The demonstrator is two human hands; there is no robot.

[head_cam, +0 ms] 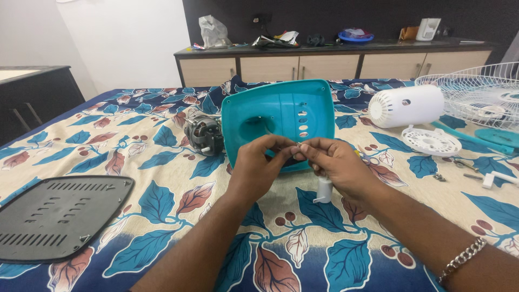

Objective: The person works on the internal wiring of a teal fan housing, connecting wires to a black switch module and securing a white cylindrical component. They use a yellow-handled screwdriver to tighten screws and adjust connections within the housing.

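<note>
Your left hand (pixel 258 165) and right hand (pixel 338 162) meet at the centre of the frame, fingertips pinched narrow and nearly touching each other. They seem to hold something very small between them, though it is too tiny to make out. Just behind your hands stands the turquoise plastic fan base cover with a round hole and a row of small slots (pixel 281 116), tilted up on the leaf-patterned bedsheet (pixel 162 162). Below your right hand a small white plastic cylinder piece (pixel 324 190) stands upright on the sheet.

Left of the turquoise cover lies the grey metal electric motor (pixel 204 135), just beside it. At the lower left of the frame rests the flat dark grey vented base plate (pixel 57 216). At the upper right lie the white plastic cylindrical motor housing (pixel 406 106), a round white slotted disc (pixel 431 141) in front of it, and the white wire fan guard (pixel 481 92). A silver chain bracelet (pixel 462 258) circles your right wrist.
</note>
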